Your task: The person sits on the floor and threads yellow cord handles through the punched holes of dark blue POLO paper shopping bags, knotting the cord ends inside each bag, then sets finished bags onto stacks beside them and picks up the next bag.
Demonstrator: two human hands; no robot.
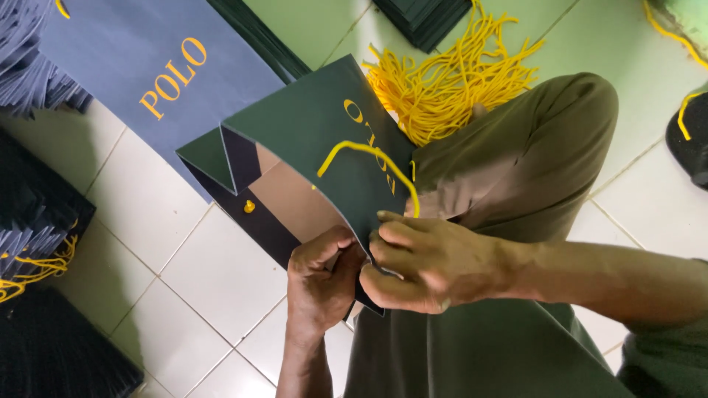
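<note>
Head view: right hand (431, 262) fingers pinched shut on the yellow cord handle (372, 158) just where it meets the top edge of the dark green paper bag (317, 140); left hand (321, 280) curled closed around that same edge from below, thumb inside the mouth. Bag held open over the lap, one knot (249, 206) already showing on the inner fold. Best kept: firm pinch close to the hole, edge braced flat against creasing, cord fed straight, not twisted. Beyond: loose bundle of yellow cords (450, 81) by the knee, a flat blue bag (155, 81) on white floor tiles (214, 273), dark bag stacks (37, 221) at left.
</note>
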